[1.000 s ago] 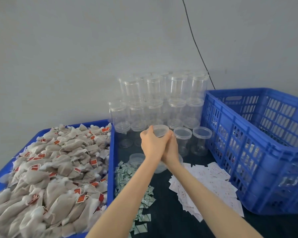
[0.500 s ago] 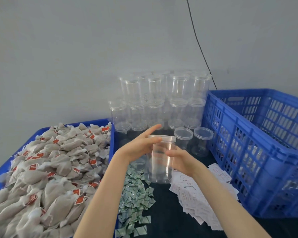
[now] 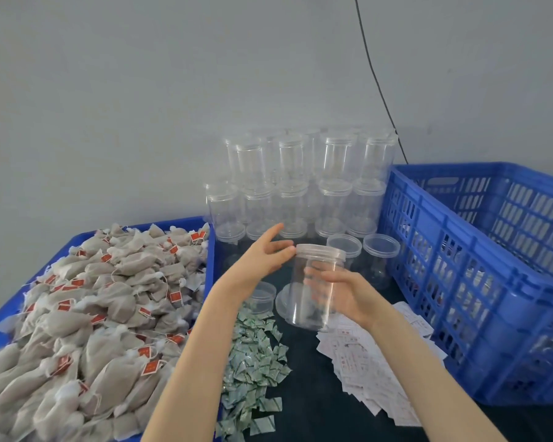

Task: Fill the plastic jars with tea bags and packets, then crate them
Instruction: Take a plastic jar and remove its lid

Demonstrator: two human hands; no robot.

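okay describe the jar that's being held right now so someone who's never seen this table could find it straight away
Start at the big blue crate on the right, then look just left of it, in front of the stacked clear jars by the wall. The held jar is raised off the table, gripped in the right hand, the left hand at its lid; the others stand untouched.

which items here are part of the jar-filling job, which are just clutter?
Job:
- held jar, right hand gripping it, left hand at its lid
- tea bags
- green packets
- white packets
- stacked jars
- blue crate

Lying about:
- black cable on the wall
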